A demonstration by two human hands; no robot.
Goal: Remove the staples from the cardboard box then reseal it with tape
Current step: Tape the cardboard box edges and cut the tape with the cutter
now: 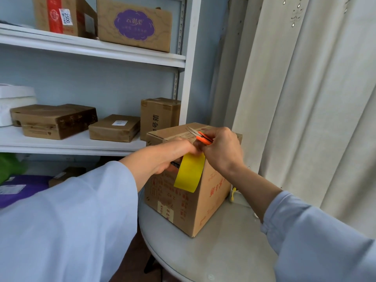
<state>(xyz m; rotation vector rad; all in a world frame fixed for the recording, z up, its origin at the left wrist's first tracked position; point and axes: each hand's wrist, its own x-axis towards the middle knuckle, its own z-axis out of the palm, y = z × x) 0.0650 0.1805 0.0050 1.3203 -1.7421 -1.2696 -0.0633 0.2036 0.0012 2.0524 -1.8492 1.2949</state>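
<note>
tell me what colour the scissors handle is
Orange. The scissors are in the right hand, seen in the head view, the only one.

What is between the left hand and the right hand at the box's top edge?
In the head view, yellow tape hangs between the left hand and right hand, down the cardboard box.

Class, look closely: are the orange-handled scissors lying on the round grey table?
No, the right hand grips the orange-handled scissors above the brown cardboard box.
</note>
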